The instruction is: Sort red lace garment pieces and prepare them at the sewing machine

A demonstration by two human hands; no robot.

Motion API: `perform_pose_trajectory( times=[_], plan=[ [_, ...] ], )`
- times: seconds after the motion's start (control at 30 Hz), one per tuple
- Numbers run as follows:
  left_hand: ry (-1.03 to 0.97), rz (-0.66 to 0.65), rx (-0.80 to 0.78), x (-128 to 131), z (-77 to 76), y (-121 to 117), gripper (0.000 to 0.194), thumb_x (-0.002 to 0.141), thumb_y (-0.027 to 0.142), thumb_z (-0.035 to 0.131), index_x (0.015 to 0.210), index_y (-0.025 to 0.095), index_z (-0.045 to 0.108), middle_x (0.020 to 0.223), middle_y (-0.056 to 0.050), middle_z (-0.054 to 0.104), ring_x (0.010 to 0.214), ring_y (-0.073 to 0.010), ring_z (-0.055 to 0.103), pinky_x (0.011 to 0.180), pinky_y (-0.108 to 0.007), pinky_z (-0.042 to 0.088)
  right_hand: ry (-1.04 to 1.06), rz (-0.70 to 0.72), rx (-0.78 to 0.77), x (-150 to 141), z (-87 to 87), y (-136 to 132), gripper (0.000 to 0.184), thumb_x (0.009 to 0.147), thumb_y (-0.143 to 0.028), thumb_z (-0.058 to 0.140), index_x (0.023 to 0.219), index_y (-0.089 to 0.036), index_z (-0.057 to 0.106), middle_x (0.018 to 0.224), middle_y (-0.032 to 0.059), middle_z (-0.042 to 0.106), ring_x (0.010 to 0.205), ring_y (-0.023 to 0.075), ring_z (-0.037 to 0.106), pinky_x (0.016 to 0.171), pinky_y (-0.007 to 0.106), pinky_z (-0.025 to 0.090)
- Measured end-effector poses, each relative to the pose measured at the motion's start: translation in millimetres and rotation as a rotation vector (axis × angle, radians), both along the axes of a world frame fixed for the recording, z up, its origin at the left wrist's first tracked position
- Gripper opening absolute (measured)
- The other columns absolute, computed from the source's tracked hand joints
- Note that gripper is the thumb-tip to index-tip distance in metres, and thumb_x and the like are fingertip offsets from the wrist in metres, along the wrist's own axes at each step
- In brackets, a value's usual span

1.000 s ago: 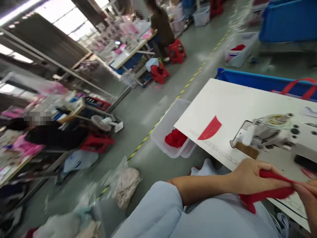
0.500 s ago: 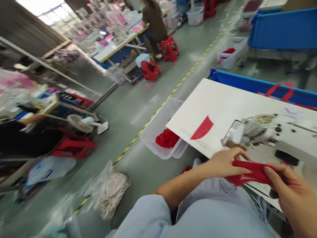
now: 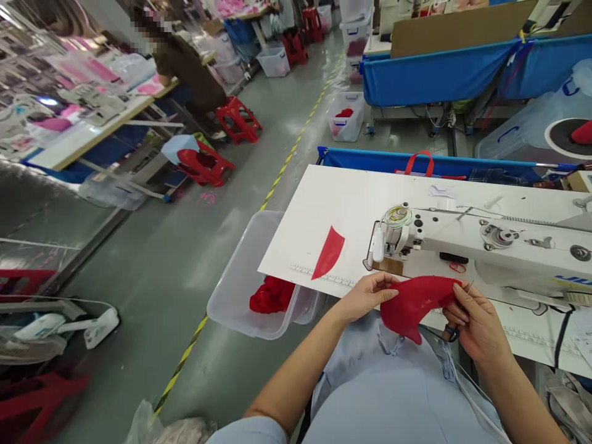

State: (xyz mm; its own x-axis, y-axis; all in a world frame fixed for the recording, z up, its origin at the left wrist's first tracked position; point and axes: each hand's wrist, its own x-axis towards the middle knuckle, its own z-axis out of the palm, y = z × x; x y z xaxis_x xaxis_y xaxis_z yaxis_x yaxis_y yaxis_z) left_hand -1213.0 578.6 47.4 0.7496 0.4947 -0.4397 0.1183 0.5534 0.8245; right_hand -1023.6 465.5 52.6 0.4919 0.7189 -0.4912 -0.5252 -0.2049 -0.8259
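A red fabric piece (image 3: 419, 302) is stretched between my two hands in front of the sewing machine (image 3: 462, 237). My left hand (image 3: 370, 296) pinches its left edge between thumb and fingers. At the right end my right hand (image 3: 474, 317) grips a corner. A small dark object (image 3: 451, 333) shows under the right fingers; its kind is hard to make out. A second red fabric piece (image 3: 330, 253) lies flat on the white sewing table (image 3: 300, 216), left of the machine.
Below the table's left end stands a clear plastic bin (image 3: 235, 290) with red fabric in it. A blue cloth trough (image 3: 351, 158) runs along the far edge, with a red strap (image 3: 419, 161) on it. Across the aisle a person (image 3: 185, 74) sits on a red stool (image 3: 238, 117).
My view has swung right, showing more of the machine. The red fabric, bunched before, is now spread wider between my hands. Both hands keep hold of it.
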Motion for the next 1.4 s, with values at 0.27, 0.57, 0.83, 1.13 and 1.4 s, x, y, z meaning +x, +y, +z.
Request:
perform_pose_trajectory(
  times=[0.27, 0.57, 0.83, 1.13, 1.4],
  plan=[
    [0.052, -0.164, 0.438, 18.2, 24.8, -3.3, 0.015, 0.083, 0.034, 0.064, 0.081, 0.019, 0.065, 0.087, -0.003, 0.063, 0.082, -0.0161, 0.056, 0.074, -0.027, 0.043, -0.71, 0.233, -0.047, -7.1, 7.0, -11.5, 0.029, 0.081, -0.038, 0.064, 0.107, -0.025, 0.066, 0.059, -0.0049, 0.05, 0.047, 0.0111, 0.034, 0.045, 0.025, 0.033],
    [0.12, -0.123, 0.335, 24.7, 22.8, -2.7, 0.025, 0.075, 0.039, 0.072, 0.086, 0.017, 0.065, 0.075, 0.001, 0.058, 0.068, -0.0129, 0.05, 0.063, -0.025, 0.039, -0.383, 0.283, 0.012, -11.7, 14.9, -2.2, 0.045, 0.083, -0.065, 0.059, 0.073, -0.021, 0.056, 0.055, -0.0057, 0.044, 0.047, 0.0093, 0.036, 0.041, 0.022, 0.033],
    [0.092, -0.035, 0.434, 24.7, 14.8, -8.0, 0.028, 0.095, 0.046, 0.045, 0.086, 0.02, 0.053, 0.075, 0.002, 0.05, 0.069, -0.013, 0.044, 0.066, -0.026, 0.038, -0.428, 0.218, -0.01, -16.2, 14.2, -5.0, 0.048, 0.083, -0.07, 0.056, 0.077, -0.022, 0.053, 0.056, -0.006, 0.042, 0.045, 0.009, 0.032, 0.035, 0.021, 0.028],
    [0.045, -0.028, 0.683, 33.3, 17.1, -14.4, 0.03, 0.097, 0.044, 0.045, 0.112, 0.023, 0.062, 0.115, -0.009, 0.058, 0.114, -0.0233, 0.052, 0.104, -0.04, 0.039, -0.521, 0.263, 0.095, -18.7, 15.4, -5.9, 0.043, 0.088, -0.064, 0.053, 0.079, -0.022, 0.055, 0.071, 0.0007, 0.057, 0.054, 0.012, 0.045, 0.045, 0.024, 0.04],
    [0.027, -0.013, 0.589, 33.3, 18.5, -19.6, 0.034, 0.098, 0.046, 0.04, 0.081, 0.02, 0.053, 0.082, -0.002, 0.055, 0.079, -0.0155, 0.052, 0.076, -0.03, 0.044, -0.586, 0.268, 0.048, -18.1, 14.5, -7.2, 0.045, 0.088, -0.066, 0.051, 0.077, -0.023, 0.055, 0.06, -0.0029, 0.048, 0.051, 0.012, 0.04, 0.045, 0.024, 0.036]
  ],
)
